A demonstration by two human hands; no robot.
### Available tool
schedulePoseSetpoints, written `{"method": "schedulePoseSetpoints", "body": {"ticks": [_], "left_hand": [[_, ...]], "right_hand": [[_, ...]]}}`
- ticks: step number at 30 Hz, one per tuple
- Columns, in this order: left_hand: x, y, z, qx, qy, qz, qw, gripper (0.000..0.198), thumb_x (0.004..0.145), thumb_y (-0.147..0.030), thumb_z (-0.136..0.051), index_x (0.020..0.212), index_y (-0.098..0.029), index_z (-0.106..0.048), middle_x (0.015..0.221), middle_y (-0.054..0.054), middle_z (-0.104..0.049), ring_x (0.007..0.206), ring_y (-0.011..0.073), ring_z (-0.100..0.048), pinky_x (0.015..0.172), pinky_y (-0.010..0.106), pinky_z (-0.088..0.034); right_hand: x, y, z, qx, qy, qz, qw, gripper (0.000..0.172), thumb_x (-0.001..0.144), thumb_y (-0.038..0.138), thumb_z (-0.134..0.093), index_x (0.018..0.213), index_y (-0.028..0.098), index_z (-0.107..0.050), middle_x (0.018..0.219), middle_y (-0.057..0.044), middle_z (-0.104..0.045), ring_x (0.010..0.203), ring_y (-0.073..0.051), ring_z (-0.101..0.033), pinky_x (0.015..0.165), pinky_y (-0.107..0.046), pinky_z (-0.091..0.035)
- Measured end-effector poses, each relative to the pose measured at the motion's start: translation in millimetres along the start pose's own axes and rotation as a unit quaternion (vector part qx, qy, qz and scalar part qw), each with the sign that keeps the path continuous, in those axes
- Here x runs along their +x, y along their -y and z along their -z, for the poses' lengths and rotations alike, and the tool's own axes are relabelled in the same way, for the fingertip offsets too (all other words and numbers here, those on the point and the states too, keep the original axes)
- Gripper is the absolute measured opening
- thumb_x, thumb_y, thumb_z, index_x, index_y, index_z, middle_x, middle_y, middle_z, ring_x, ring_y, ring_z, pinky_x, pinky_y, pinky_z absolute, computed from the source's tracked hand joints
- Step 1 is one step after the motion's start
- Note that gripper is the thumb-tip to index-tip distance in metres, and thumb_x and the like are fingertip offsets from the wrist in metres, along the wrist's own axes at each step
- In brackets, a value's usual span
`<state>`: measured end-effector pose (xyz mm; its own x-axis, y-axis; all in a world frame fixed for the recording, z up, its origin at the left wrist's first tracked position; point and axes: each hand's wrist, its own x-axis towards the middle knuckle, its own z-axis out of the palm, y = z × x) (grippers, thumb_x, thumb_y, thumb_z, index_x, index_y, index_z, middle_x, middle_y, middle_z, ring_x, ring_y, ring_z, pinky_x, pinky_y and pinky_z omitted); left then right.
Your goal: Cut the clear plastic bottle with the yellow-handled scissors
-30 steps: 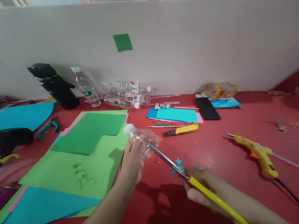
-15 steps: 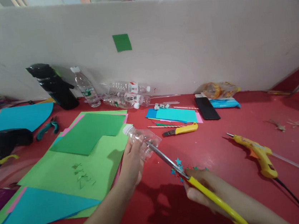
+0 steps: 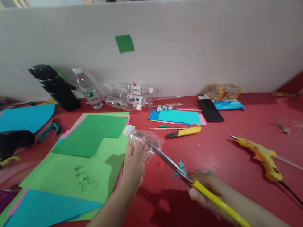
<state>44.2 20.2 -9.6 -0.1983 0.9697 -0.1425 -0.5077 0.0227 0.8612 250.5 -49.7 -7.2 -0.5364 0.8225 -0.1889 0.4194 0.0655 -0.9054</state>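
My left hand (image 3: 134,166) grips a clear plastic bottle piece (image 3: 143,140) with a white cap, held over the red table (image 3: 226,145). My right hand (image 3: 208,192) holds yellow-handled scissors (image 3: 201,191). Their metal blades reach up to the open cut end of the bottle piece. Small blue and green paper stars (image 3: 181,164) lie on the table just beyond my right hand.
Green and blue paper sheets (image 3: 76,173) lie at left. A yellow box cutter (image 3: 188,131), yellow glue gun (image 3: 260,155), black phone (image 3: 210,109), pliers (image 3: 47,128), water bottles (image 3: 128,98) and a black flask (image 3: 55,87) stand near the white partition (image 3: 188,51).
The bottle piece and scissors shifted very slightly in my hands; otherwise nothing has moved.
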Motion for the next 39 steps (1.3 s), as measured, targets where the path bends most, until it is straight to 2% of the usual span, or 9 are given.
{"method": "schedulePoseSetpoints", "body": {"ticks": [6, 12, 23, 29, 33, 39], "left_hand": [[3, 0, 2.8, 0.003, 0.010, -0.029, 1.000, 0.038, 0.070, -0.041, -0.074, 0.097, -0.020, -0.057, 0.082, 0.000, -0.069, 0.077, 0.0172, -0.070, 0.073, 0.030, -0.054], [4, 1, 5.3, -0.005, 0.016, -0.049, 0.999, 0.032, 0.073, -0.038, -0.074, 0.097, -0.020, -0.059, 0.085, 0.000, -0.068, 0.079, 0.0165, -0.069, 0.081, 0.032, -0.054], [3, -2, 9.4, 0.041, 0.035, -0.067, 0.996, 0.032, 0.074, -0.038, -0.072, 0.098, -0.021, -0.058, 0.085, -0.001, -0.066, 0.082, 0.0163, -0.067, 0.085, 0.033, -0.053], [3, -1, 11.9, 0.063, 0.045, -0.073, 0.994, 0.026, 0.078, -0.034, -0.069, 0.099, -0.022, -0.058, 0.087, -0.001, -0.065, 0.082, 0.0155, -0.065, 0.084, 0.033, -0.052], [6, 0, 12.5, 0.056, 0.055, -0.085, 0.993, 0.026, 0.078, -0.034, -0.069, 0.098, -0.021, -0.058, 0.088, 0.000, -0.064, 0.081, 0.0160, -0.064, 0.083, 0.033, -0.052], [7, 0, 12.7, 0.045, 0.060, -0.087, 0.993, 0.027, 0.078, -0.036, -0.070, 0.098, -0.021, -0.059, 0.088, -0.001, -0.063, 0.079, 0.0140, -0.062, 0.082, 0.032, -0.053]], "right_hand": [[0, -4, -2, 0.001, -0.006, -0.003, 1.000, 0.059, 0.087, 0.080, -0.033, 0.071, 0.023, -0.033, 0.064, 0.007, -0.025, 0.056, -0.010, -0.024, 0.050, -0.027, -0.018], [2, -8, -3, -0.025, -0.016, -0.006, 1.000, 0.061, 0.085, 0.082, -0.035, 0.069, 0.023, -0.033, 0.063, 0.007, -0.027, 0.058, -0.012, -0.024, 0.051, -0.026, -0.019], [-3, -4, -1, 0.010, 0.020, -0.002, 1.000, 0.050, 0.091, 0.070, -0.040, 0.076, 0.022, -0.038, 0.068, 0.006, -0.033, 0.060, -0.012, -0.029, 0.053, -0.025, -0.024], [-5, 3, 1, 0.017, 0.002, -0.021, 1.000, 0.057, 0.087, 0.078, -0.039, 0.072, 0.023, -0.033, 0.069, 0.006, -0.028, 0.062, -0.012, -0.025, 0.051, -0.024, -0.023], [-4, 3, 2, 0.000, 0.022, -0.025, 0.999, 0.054, 0.089, 0.074, -0.042, 0.072, 0.023, -0.034, 0.067, 0.006, -0.029, 0.060, -0.012, -0.025, 0.051, -0.025, -0.021], [0, -7, -1, 0.000, 0.012, -0.016, 1.000, 0.050, 0.091, 0.068, -0.044, 0.071, 0.023, -0.033, 0.063, 0.007, -0.026, 0.057, -0.011, -0.024, 0.050, -0.026, -0.020]]}}
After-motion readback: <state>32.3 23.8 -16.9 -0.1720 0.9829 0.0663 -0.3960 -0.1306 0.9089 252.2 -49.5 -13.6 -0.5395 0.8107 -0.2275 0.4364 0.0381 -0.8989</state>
